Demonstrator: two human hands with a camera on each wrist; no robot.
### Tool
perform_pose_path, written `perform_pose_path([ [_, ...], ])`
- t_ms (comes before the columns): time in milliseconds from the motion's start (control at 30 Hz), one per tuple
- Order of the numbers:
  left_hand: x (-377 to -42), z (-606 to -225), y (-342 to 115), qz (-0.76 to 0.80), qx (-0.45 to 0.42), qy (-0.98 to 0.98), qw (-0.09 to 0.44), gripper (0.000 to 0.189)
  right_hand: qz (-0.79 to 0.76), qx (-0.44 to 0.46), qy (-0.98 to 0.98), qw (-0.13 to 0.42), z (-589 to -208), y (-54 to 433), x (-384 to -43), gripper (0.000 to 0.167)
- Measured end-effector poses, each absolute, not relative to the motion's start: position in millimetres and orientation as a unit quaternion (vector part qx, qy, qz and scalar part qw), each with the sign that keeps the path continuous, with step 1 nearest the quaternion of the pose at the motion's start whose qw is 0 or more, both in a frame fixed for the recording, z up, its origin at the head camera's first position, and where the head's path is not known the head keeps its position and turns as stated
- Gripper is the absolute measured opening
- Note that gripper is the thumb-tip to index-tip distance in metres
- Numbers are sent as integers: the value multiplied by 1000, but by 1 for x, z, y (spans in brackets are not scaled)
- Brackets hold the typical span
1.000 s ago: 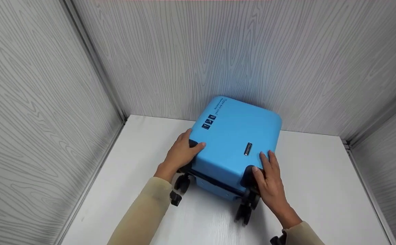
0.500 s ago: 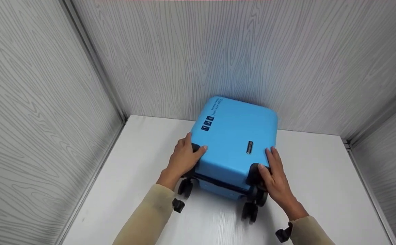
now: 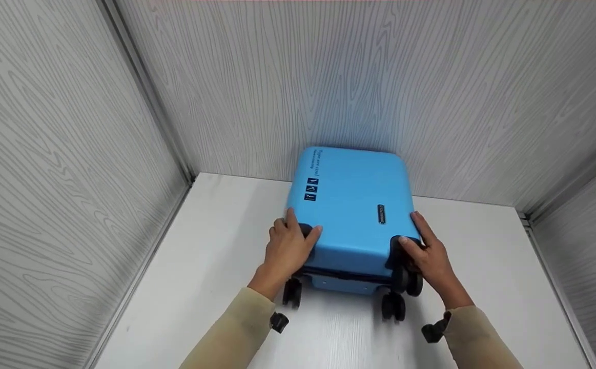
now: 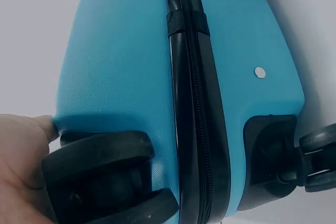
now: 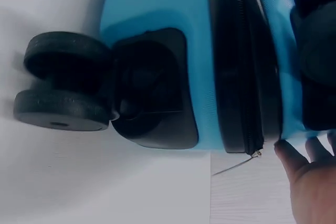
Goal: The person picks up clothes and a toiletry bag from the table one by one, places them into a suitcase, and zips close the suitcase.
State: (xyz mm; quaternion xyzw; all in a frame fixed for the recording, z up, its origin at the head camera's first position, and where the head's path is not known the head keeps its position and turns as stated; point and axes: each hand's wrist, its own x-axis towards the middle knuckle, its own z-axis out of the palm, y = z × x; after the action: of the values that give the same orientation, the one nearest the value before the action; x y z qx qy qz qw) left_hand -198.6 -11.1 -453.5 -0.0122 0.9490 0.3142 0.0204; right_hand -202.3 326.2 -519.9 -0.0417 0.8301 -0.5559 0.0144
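Observation:
A light blue hard-shell suitcase [image 3: 349, 195] lies on its broad side, its far end by the back wall and its wheels toward me. My left hand [image 3: 288, 250] grips the near left corner, thumb on the upper face. At the near right corner my right hand [image 3: 435, 262] holds on, thumb over the black corner guard [image 3: 396, 251] and fingers down the side. The left wrist view shows a black zipper [image 4: 197, 93] running between the two shells. Black double wheels [image 5: 65, 80] stick out from the end; in the right wrist view several fingertips touch the shell's side.
The suitcase is on a white surface [image 3: 216, 230]. A grey wood-grain back wall [image 3: 257, 92] rises behind it, with side panels at left [image 3: 46, 169] and right [image 3: 579, 246]. Small black devices [image 3: 279, 322] are strapped at both wrists.
The suitcase has turned so that its sides run straighter toward the back wall; its wheeled end has swung right and its far end left. Both hands moved right with it, keeping their hold.

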Motion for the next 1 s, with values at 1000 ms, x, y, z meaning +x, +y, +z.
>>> perform_pose_path([
  [1000, -201, -457, -16, 310, 62, 947, 61, 125, -584, -19, 811, 25, -522, 334, -206, 77],
])
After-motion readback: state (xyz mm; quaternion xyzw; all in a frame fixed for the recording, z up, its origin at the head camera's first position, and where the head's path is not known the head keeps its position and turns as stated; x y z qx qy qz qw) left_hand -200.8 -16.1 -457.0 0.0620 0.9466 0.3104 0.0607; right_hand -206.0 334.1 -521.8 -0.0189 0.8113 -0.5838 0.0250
